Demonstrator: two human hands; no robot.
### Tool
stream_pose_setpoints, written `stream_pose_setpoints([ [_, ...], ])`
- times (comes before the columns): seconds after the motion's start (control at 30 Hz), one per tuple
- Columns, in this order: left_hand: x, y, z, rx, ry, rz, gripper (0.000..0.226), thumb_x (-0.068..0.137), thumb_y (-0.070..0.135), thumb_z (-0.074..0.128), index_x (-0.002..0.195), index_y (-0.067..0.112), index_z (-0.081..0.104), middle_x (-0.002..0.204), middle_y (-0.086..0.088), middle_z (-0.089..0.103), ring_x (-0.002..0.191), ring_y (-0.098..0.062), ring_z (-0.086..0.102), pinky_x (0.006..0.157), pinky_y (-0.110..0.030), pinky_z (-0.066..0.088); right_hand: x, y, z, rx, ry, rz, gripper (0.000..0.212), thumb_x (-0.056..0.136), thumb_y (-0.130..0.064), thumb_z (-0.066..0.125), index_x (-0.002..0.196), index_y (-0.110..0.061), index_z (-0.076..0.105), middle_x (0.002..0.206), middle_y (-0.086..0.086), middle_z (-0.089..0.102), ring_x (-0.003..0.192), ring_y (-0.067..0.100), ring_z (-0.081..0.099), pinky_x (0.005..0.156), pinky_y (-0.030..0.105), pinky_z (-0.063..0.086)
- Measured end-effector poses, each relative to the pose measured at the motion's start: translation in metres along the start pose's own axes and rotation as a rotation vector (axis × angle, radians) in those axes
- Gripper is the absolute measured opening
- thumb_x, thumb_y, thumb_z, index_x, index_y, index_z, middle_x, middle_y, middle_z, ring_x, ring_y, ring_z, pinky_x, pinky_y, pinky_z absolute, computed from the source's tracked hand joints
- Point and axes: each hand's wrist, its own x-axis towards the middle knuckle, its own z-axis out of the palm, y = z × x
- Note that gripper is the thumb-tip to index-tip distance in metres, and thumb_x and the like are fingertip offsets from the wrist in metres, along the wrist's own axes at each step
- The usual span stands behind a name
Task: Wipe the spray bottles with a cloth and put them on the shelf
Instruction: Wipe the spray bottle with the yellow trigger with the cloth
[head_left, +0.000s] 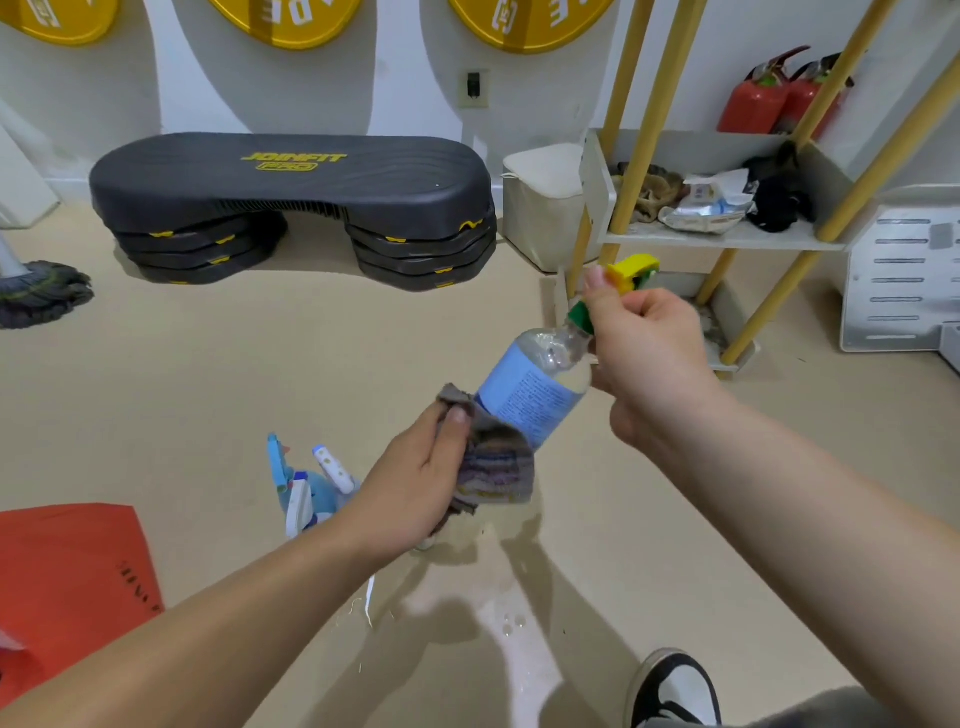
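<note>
My right hand (649, 353) grips the neck of a clear spray bottle (535, 387) with a blue label and a yellow-green trigger head. The bottle is tilted, its head pointing up and to the right. My left hand (421, 483) holds a grey striped cloth (493, 465) wrapped around the bottle's lower end. Other spray bottles (306, 486) with blue and white heads lie on the floor just left of my left wrist. The shelf (727, 236), white with yellow posts, stands at the right behind the held bottle.
On the shelf lie rags and a wipes packet (706, 205). A black step platform (296, 208) sits at the back, a mop head (41, 293) far left, an orange bag (67, 582) at lower left. Water wets the floor (509, 623) near my shoe (675, 686).
</note>
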Motion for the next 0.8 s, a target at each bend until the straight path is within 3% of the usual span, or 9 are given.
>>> stream_pose_setpoints([
  [0.13,-0.008,0.008,0.016,0.137,0.04,0.045,0.039,0.106,0.057,0.025,0.108,0.028,0.05,0.1,0.0,0.068,0.089,-0.022,0.069,0.084,-0.041,0.054,0.002,0.006,-0.004,0.037,0.021,0.08,0.041,0.094,-0.053,0.069,0.088,-0.02,0.046,0.088,0.004,0.056,0.078,0.021,0.051,0.086,0.043,0.056],
  [0.27,-0.014,0.026,0.025,0.432,0.109,0.279,0.04,0.102,0.053,0.026,0.114,0.02,0.045,0.108,0.007,0.046,0.095,-0.02,0.053,0.076,-0.034,0.036,-0.01,0.007,0.001,-0.041,-0.033,0.006,0.039,0.095,-0.052,0.067,0.092,-0.018,0.05,0.081,0.004,0.056,0.073,0.017,0.053,0.07,0.033,0.045],
  [0.37,-0.012,0.034,0.021,0.435,0.163,0.363,0.048,0.098,0.058,0.024,0.116,0.019,0.047,0.108,0.008,0.044,0.095,-0.02,0.051,0.074,-0.034,0.034,-0.02,0.004,0.004,-0.034,-0.079,-0.018,0.038,0.096,-0.051,0.067,0.091,-0.017,0.05,0.077,0.004,0.055,0.073,0.017,0.053,0.065,0.03,0.042],
  [0.5,-0.007,0.044,0.012,0.36,0.214,0.411,0.04,0.096,0.052,0.031,0.113,0.023,0.052,0.109,0.008,0.054,0.097,-0.018,0.055,0.078,-0.039,0.045,-0.036,0.009,0.014,-0.087,-0.212,-0.081,0.034,0.095,-0.041,0.071,0.083,-0.018,0.05,0.061,-0.004,0.048,0.055,0.011,0.047,0.055,0.026,0.04],
  [0.6,-0.001,0.044,0.008,0.174,0.178,0.391,0.034,0.1,0.049,0.039,0.117,0.029,0.06,0.108,0.01,0.063,0.103,-0.013,0.061,0.087,-0.04,0.051,-0.038,0.01,0.019,-0.067,-0.22,-0.058,0.035,0.095,-0.04,0.073,0.082,-0.019,0.049,0.064,0.0,0.049,0.06,0.016,0.051,0.061,0.03,0.045],
  [0.67,0.002,0.039,0.003,-0.013,0.103,0.269,0.031,0.107,0.054,0.041,0.117,0.034,0.063,0.107,0.012,0.071,0.104,-0.007,0.067,0.09,-0.037,0.055,-0.031,0.006,0.017,-0.053,-0.158,-0.064,0.035,0.096,-0.041,0.072,0.084,-0.017,0.049,0.067,-0.001,0.047,0.061,0.014,0.047,0.062,0.03,0.043],
  [0.73,0.003,0.035,0.001,-0.148,0.064,0.015,0.045,0.107,0.064,0.033,0.111,0.035,0.067,0.095,0.018,0.075,0.083,0.003,0.07,0.074,-0.024,0.054,-0.022,0.002,0.012,-0.037,-0.085,-0.089,0.034,0.098,-0.041,0.069,0.087,-0.016,0.049,0.07,-0.002,0.045,0.062,0.011,0.043,0.062,0.025,0.04],
  [0.8,0.002,0.032,0.002,-0.283,-0.007,-0.289,0.058,0.1,0.075,0.033,0.105,0.031,0.07,0.085,0.015,0.076,0.065,-0.004,0.068,0.06,-0.023,0.051,-0.015,0.002,0.008,-0.019,-0.044,-0.086,0.034,0.099,-0.043,0.066,0.089,-0.016,0.047,0.071,-0.003,0.045,0.062,0.01,0.041,0.06,0.023,0.037],
])
